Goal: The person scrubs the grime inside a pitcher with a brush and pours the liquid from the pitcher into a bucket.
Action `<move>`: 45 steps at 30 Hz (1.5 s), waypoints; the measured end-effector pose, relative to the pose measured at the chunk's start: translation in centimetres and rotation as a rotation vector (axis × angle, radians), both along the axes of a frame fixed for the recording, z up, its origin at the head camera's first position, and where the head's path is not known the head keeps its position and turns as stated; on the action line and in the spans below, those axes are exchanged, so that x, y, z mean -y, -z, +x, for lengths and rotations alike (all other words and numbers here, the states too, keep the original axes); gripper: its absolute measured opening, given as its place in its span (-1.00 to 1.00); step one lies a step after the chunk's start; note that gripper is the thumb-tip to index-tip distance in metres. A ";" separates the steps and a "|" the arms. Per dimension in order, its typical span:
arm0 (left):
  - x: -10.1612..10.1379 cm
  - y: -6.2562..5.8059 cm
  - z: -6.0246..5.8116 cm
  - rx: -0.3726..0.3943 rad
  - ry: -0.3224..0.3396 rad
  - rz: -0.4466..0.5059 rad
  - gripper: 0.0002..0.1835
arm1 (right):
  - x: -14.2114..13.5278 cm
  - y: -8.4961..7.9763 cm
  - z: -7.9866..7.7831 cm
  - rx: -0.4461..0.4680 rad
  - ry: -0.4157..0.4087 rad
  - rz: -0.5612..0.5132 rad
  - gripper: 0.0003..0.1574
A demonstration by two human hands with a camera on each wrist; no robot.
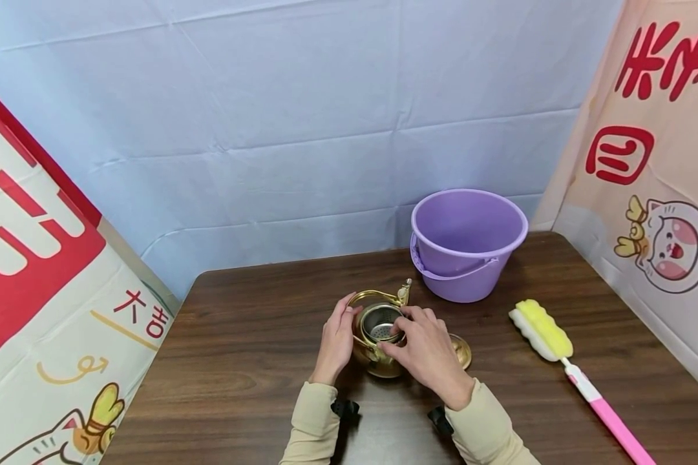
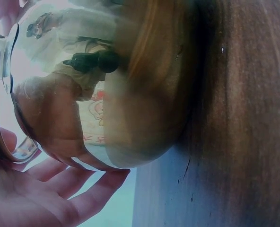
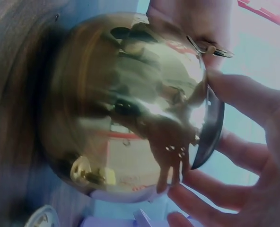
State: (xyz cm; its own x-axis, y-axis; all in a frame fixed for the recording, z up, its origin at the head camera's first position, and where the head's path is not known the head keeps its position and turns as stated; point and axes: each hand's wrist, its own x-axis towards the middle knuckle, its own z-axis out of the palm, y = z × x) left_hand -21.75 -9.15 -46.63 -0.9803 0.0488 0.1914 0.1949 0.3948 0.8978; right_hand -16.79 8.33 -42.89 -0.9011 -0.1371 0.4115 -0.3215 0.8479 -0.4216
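Observation:
A shiny brass teapot (image 1: 378, 365) stands on the table, its looped handle (image 1: 378, 293) leaning to the far side. Inside its mouth sits a metal strainer (image 1: 382, 318) with a perforated bottom. My left hand (image 1: 338, 339) holds the teapot's left side; in the left wrist view its fingers (image 2: 90, 194) lie curved against the round body (image 2: 107, 94). With thumb and fingers, my right hand (image 1: 424, 349) pinches the strainer's rim, which stands tilted above the opening in the right wrist view (image 3: 213, 130). The brass lid (image 1: 461, 351) lies on the table, partly behind my right hand.
A purple bucket (image 1: 465, 271) with its handle down stands behind and to the right of the teapot. Further right lies a sponge brush (image 1: 543, 329) with a pink-and-white handle (image 1: 611, 420). Cloth backdrops (image 1: 302, 129) rise around the wooden table (image 1: 238, 349).

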 end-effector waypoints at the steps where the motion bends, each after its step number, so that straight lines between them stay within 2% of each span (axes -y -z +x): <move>1: 0.0 0.0 0.0 0.001 0.002 0.002 -0.57 | 0.0 0.0 0.0 -0.008 0.008 -0.008 -0.63; 6: 0.0 0.0 0.0 -0.002 0.008 0.004 -0.58 | 0.2 0.3 -0.2 -0.011 0.033 -0.084 -0.65; 13: -0.1 0.2 0.0 -0.008 0.008 0.003 -0.58 | 0.4 0.6 -0.5 0.032 0.018 -0.188 -0.63; 27: 0.0 0.4 0.1 -0.024 0.019 -0.018 -0.57 | 0.4 0.8 -0.7 -0.002 -0.021 -0.222 -0.61; 31: 0.0 0.4 0.0 -0.021 0.021 -0.021 -0.57 | 0.3 0.8 -0.8 -0.009 -0.042 -0.267 -0.62; 36: -0.1 0.3 0.0 -0.012 0.014 -0.020 -0.57 | 0.1 0.4 -0.9 -0.071 -0.074 -0.324 -0.60; 41: 0.0 0.3 0.0 -0.015 0.013 -0.022 -0.57 | -0.3 0.0 -0.9 -0.112 -0.075 -0.325 -0.60; 45: -0.1 0.3 0.0 -0.014 0.010 -0.023 -0.57 | -0.6 -0.2 -0.9 -0.105 -0.072 -0.310 -0.61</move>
State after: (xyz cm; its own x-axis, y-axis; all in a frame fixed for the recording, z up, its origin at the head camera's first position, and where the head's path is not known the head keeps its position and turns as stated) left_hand -21.79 -9.09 -46.97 -0.9770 0.0634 0.2037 0.2115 0.4134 0.8856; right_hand -17.67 8.88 -42.70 -0.8442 -0.0525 0.5334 -0.4311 0.6580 -0.6174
